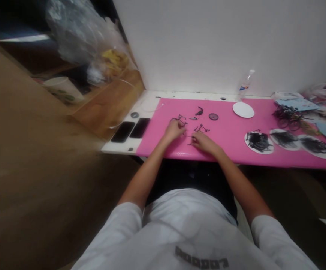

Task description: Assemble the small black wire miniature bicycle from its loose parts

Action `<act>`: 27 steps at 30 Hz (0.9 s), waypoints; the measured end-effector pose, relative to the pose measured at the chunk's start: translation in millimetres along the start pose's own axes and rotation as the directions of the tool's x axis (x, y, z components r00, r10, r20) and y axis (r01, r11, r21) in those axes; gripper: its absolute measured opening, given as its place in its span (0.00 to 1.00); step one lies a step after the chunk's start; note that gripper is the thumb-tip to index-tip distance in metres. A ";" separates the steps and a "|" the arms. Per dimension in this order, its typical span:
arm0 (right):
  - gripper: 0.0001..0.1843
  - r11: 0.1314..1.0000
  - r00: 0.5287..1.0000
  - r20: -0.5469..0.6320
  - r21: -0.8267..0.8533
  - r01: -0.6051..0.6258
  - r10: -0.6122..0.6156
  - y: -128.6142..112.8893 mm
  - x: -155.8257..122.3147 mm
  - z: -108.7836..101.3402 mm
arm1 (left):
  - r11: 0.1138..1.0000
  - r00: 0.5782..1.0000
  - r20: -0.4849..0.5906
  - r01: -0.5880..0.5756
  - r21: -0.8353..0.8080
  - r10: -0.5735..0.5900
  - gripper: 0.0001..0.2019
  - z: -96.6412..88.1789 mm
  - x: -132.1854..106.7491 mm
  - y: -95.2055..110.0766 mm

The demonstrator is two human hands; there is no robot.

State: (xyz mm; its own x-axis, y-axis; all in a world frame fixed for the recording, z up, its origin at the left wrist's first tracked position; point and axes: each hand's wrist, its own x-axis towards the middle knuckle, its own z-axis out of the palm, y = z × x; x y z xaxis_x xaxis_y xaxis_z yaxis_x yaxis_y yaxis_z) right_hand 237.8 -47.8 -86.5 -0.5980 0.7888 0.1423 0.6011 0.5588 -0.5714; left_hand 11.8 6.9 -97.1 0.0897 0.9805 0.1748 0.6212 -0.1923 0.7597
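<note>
Both my hands rest on a pink mat (230, 129) among small black wire parts. My left hand (174, 130) is closed around a black wire frame piece (181, 120) at its fingertips. My right hand (202, 142) is pinched on a thin black wire (190, 141) that runs between the two hands. Another wire frame piece (201, 129) lies just beyond my right hand. A small dark curved part (199, 111) and a dark round disc (213, 116) lie farther back on the mat.
Three white plates with heaps of black wire parts (259, 141) (285, 138) (316, 146) sit at the right, an empty white plate (243, 110) and a plastic bottle (245, 84) behind. Two phones (123, 132) (139, 128) lie left of the mat. Finished wire bicycles (288, 114) stand far right.
</note>
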 end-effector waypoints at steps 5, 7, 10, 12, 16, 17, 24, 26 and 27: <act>0.13 0.972 0.999 -0.009 0.229 -0.042 0.045 -0.8 -1.4 -4.7 | 0.958 0.997 -0.049 -0.073 -0.277 0.061 0.09 -5.1 -8.4 -12.8; 0.14 0.901 0.994 0.009 0.423 -0.100 0.107 -2.0 -0.9 -7.9 | 0.914 0.996 -0.054 -0.081 -0.399 0.065 0.12 -6.6 -14.2 -18.1; 0.26 0.751 0.976 0.008 0.637 -0.175 0.220 -4.4 0.7 -13.3 | 0.860 0.997 -0.064 -0.074 -0.505 0.048 0.18 -8.3 -24.4 -20.9; 0.32 0.690 0.960 -0.045 0.705 -0.166 0.276 -7.0 1.9 -17.0 | 0.831 0.996 -0.068 -0.081 -0.550 0.052 0.18 -8.8 -30.3 -16.9; 0.37 0.596 0.935 -0.148 0.800 -0.078 0.321 -16.1 3.5 -24.5 | 0.778 0.990 -0.071 -0.138 -0.613 0.119 0.19 -9.5 -39.0 4.2; 0.38 0.581 0.930 -0.167 0.812 -0.058 0.327 -19.2 3.4 -26.5 | 0.764 0.988 -0.076 -0.155 -0.626 0.137 0.19 -10.0 -41.5 10.6; 0.42 0.628 0.902 -0.307 0.777 0.055 0.302 -46.8 -5.5 -36.6 | 0.681 0.968 -0.071 -0.220 -0.698 0.240 0.20 -15.5 -68.1 42.1; 0.42 0.656 0.897 -0.346 0.750 0.088 0.274 -52.3 -7.8 -35.2 | 0.671 0.964 -0.107 -0.247 -0.699 0.244 0.21 -17.7 -72.9 45.9; 0.41 0.667 0.890 -0.372 0.737 0.110 0.264 -53.8 -8.3 -33.5 | 0.666 0.963 -0.120 -0.255 -0.701 0.243 0.21 -19.1 -74.4 47.1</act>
State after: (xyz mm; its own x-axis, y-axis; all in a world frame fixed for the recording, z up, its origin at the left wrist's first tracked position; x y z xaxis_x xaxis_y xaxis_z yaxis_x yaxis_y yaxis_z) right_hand 228.2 -75.9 -29.8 -0.1760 0.9448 0.2762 -0.0554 0.2706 -0.9611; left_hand 19.5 -75.8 -62.3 0.1438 0.8922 0.4280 -0.1552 -0.4068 0.9002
